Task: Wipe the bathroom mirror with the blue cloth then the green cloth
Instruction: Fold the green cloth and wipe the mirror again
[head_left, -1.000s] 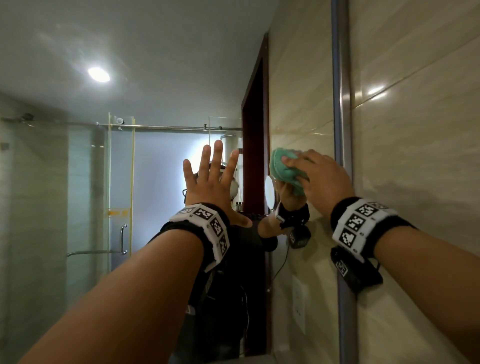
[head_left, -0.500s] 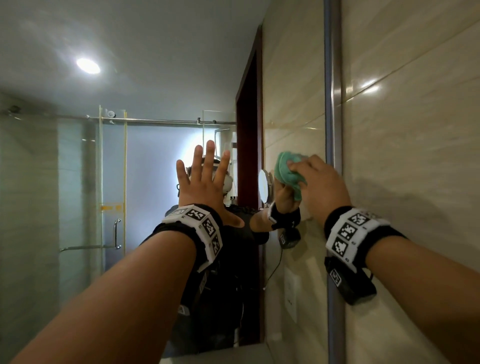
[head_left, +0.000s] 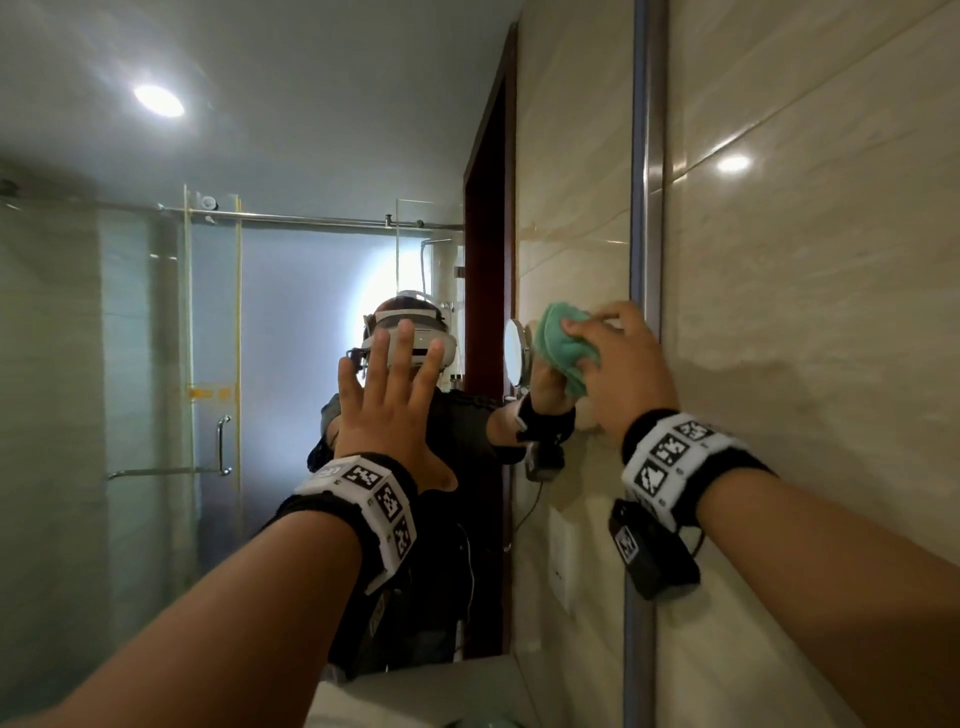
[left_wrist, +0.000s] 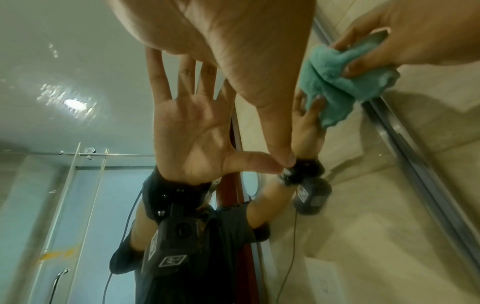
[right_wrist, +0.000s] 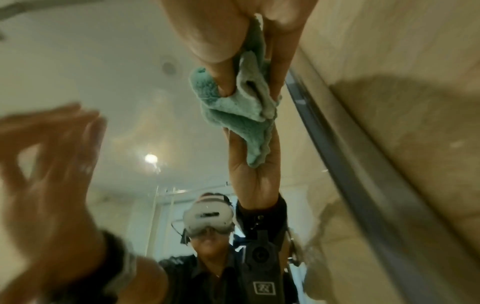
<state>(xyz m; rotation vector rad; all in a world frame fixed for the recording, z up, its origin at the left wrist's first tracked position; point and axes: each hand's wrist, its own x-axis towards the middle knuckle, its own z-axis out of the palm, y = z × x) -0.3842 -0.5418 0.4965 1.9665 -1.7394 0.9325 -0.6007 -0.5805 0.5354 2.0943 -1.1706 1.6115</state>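
**Green cloth at the mirror's right edge**

Forearms reach up from the near foreground, each wrist wearing a black band with white marker tiles. The left hand lies flat against the mirror near its middle, fingers straight and spread, its grip wide and holding nothing. The right hand pinches the green cloth, bunched between fingers and thumb, and presses it to the glass just beside the metal frame at the right edge. Beige wall tiles run beyond the frame. Farther off, in the reflection, a person in a white headset stands before a glass shower door, under a round ceiling light.
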